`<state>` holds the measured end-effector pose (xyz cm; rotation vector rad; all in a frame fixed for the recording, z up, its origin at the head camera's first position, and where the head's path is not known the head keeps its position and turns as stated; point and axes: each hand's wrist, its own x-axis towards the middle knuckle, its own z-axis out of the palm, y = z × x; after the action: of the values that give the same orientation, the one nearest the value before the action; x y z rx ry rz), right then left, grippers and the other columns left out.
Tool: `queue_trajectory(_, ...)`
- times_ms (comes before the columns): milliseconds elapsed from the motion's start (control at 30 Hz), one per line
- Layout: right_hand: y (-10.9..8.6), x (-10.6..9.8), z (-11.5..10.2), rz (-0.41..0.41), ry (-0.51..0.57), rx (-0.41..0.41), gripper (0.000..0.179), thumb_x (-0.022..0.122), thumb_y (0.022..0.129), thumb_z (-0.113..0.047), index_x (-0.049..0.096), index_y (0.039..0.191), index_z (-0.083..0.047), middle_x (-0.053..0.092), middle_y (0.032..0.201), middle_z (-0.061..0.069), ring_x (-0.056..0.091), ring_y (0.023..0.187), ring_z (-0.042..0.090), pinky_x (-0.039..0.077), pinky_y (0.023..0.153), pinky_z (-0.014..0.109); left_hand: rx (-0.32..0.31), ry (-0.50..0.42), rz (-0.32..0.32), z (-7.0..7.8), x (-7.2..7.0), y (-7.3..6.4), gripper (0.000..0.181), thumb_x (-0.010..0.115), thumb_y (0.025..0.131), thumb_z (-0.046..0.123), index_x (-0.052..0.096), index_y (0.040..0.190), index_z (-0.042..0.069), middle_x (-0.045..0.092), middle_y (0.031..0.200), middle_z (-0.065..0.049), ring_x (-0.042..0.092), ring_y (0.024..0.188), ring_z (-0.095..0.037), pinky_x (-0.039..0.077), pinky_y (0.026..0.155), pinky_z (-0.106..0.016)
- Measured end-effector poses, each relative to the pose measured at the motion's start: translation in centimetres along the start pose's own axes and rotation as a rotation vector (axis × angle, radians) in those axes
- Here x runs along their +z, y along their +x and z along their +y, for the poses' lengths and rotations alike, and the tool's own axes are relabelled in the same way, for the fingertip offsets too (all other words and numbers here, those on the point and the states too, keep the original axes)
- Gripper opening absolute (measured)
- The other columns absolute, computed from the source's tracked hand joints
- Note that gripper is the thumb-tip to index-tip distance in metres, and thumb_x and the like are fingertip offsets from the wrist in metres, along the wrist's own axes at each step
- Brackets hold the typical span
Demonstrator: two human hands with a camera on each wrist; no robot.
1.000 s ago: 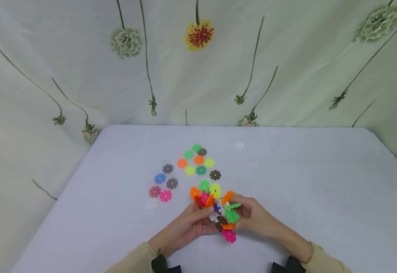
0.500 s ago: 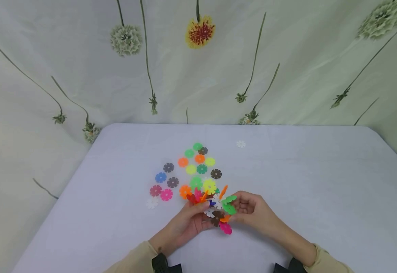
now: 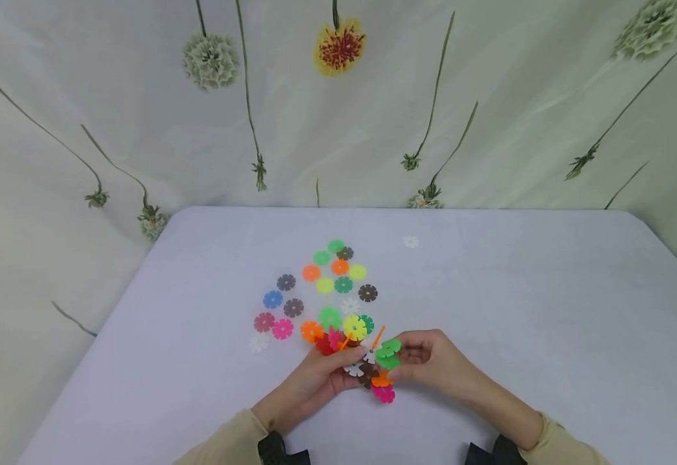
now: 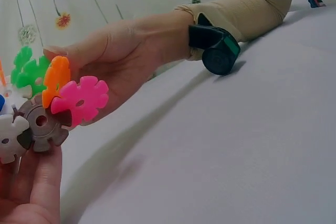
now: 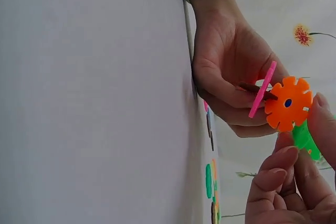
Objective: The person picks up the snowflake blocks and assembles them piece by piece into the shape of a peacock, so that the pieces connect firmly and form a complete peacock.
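Observation:
My left hand (image 3: 322, 381) grips a cluster of interlocking snowflake discs, thumb on top and fingers beneath. Orange, green, yellow, red, white and brown discs slot together at various angles in it. In the left wrist view, a brown disc (image 4: 41, 121) sits above that hand's fingertips, joined to a pink disc (image 4: 81, 100) and an upright orange disc (image 4: 56, 80). My right hand (image 3: 440, 361) pinches the cluster's right side at the green discs (image 3: 388, 352). Its thumb lies against the edge of the orange disc (image 5: 289, 103) in the right wrist view.
Loose discs lie flat beyond the hands, among them a blue disc (image 3: 272, 299), a pink disc (image 3: 283, 329) and a dark brown disc (image 3: 367, 292). One white disc (image 3: 411, 241) lies apart near the far edge of the white-covered table (image 3: 548, 290). A flowered cloth (image 3: 507, 129) hangs behind.
The cluster has shifted slightly left and turned in the hands. My right fingers have moved on its right side, toward the green discs. A loose white disc behind the cluster now shows more fully.

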<state>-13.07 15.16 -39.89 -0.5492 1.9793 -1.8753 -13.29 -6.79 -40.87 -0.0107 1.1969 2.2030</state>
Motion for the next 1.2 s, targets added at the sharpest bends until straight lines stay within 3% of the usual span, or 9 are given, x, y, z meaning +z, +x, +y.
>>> queue_trajectory(133, 0.0, 0.2, -0.2, 0.007, -0.014, 0.025, 0.031, 0.073, 0.079, -0.003, 0.062, 0.103, 0.012, 0.066, 0.089, 0.012, 0.061, 0.078, 0.018, 0.053, 0.074, 0.025, 0.003, 0.004, 0.012, 0.0, 0.1, 0.0, 0.048, 0.062, 0.09, 0.011, 0.038, 0.131, 0.006, 0.057, 0.115, -0.012, 0.06, 0.101, -0.028, 0.047, 0.087, -0.043)
queue_trajectory(233, 0.1, -0.3, -0.2, -0.036, -0.042, 0.012, 0.033, 0.072, 0.082, -0.005, 0.061, 0.11, 0.009, 0.066, 0.092, 0.011, 0.062, 0.08, 0.018, 0.053, 0.075, 0.027, 0.002, -0.012, 0.012, -0.1, 0.1, 0.0, 0.044, 0.061, 0.091, 0.012, 0.04, 0.129, 0.007, 0.057, 0.116, -0.013, 0.06, 0.102, -0.028, 0.047, 0.088, -0.042)
queue_trajectory(367, 1.0, -3.1, -0.6, -0.136, -0.155, -0.015, 0.035, 0.065, 0.088, -0.007, 0.058, 0.12, 0.006, 0.064, 0.1, 0.013, 0.06, 0.084, 0.022, 0.051, 0.072, 0.027, 0.004, -0.013, -0.018, -0.1, -0.1, 0.0, 0.047, 0.06, 0.092, 0.015, 0.038, 0.133, 0.007, 0.056, 0.12, -0.014, 0.059, 0.104, -0.03, 0.046, 0.089, -0.041)
queue_trajectory(467, 2.8, -5.2, -0.9, -0.053, -0.265, 0.005, 0.032, 0.06, 0.092, -0.01, 0.058, 0.119, 0.005, 0.064, 0.098, 0.014, 0.057, 0.078, 0.023, 0.048, 0.063, 0.026, 0.011, 0.0, -0.039, -0.1, -0.3, 0.0, 0.051, 0.06, 0.093, 0.015, 0.035, 0.136, 0.007, 0.055, 0.122, -0.015, 0.058, 0.106, -0.031, 0.045, 0.09, -0.041)
queue_trajectory(600, 6.6, -5.4, -0.9, 0.127, -0.471, 0.061, 0.033, 0.065, 0.09, -0.021, 0.063, 0.114, 0.001, 0.062, 0.088, 0.007, 0.056, 0.073, 0.02, 0.047, 0.061, 0.028, -0.003, 0.01, -0.032, -0.2, -0.3, 0.0, 0.049, 0.06, 0.093, 0.021, 0.036, 0.132, 0.002, 0.06, 0.114, -0.016, 0.059, 0.105, -0.033, 0.045, 0.091, -0.042)
queue_trajectory(700, 9.3, -4.7, -0.6, 0.159, -0.656, 0.045, 0.034, 0.07, 0.085, -0.022, 0.064, 0.111, 0.0, 0.057, 0.083, 0.003, 0.053, 0.073, 0.018, 0.045, 0.063, 0.029, -0.023, 0.008, -0.048, -0.2, -0.1, 0.1, 0.049, 0.057, 0.094, 0.03, 0.038, 0.129, 0.001, 0.062, 0.109, -0.016, 0.06, 0.103, -0.033, 0.044, 0.092, -0.041)
queue_trajectory(800, 10.7, -4.3, -0.2, 0.156, -0.776, 0.024, 0.029, 0.074, 0.081, -0.019, 0.064, 0.103, -0.002, 0.052, 0.078, 0.003, 0.047, 0.07, 0.017, 0.041, 0.061, 0.029, -0.031, 0.004, -0.075, -0.4, 0.0, 0.3, 0.05, 0.055, 0.094, 0.034, 0.039, 0.127, 0.001, 0.063, 0.107, -0.014, 0.061, 0.103, -0.032, 0.044, 0.092, -0.041)
queue_trajectory(967, 11.2, -4.1, -0.2, 0.118, -0.807, -0.008, 0.017, 0.076, 0.079, -0.014, 0.063, 0.086, -0.007, 0.051, 0.074, 0.001, 0.046, 0.067, 0.016, 0.04, 0.06, 0.029, -0.006, 0.018, -0.075, -0.4, 0.2, 0.4, 0.043, 0.057, 0.094, 0.03, 0.039, 0.12, 0.001, 0.063, 0.104, -0.015, 0.062, 0.1, -0.032, 0.046, 0.09, -0.042)
queue_trajectory(1200, 10.9, -4.0, -0.2, 0.042, -0.81, -0.062, 0.022, 0.076, 0.078, -0.015, 0.064, 0.095, -0.008, 0.052, 0.076, 0.0, 0.044, 0.066, 0.015, 0.039, 0.06, 0.028, -0.003, 0.019, -0.051, -0.4, 0.0, 0.3, 0.039, 0.057, 0.095, 0.024, 0.035, 0.118, 0.003, 0.06, 0.109, -0.013, 0.063, 0.098, -0.031, 0.047, 0.089, -0.042)
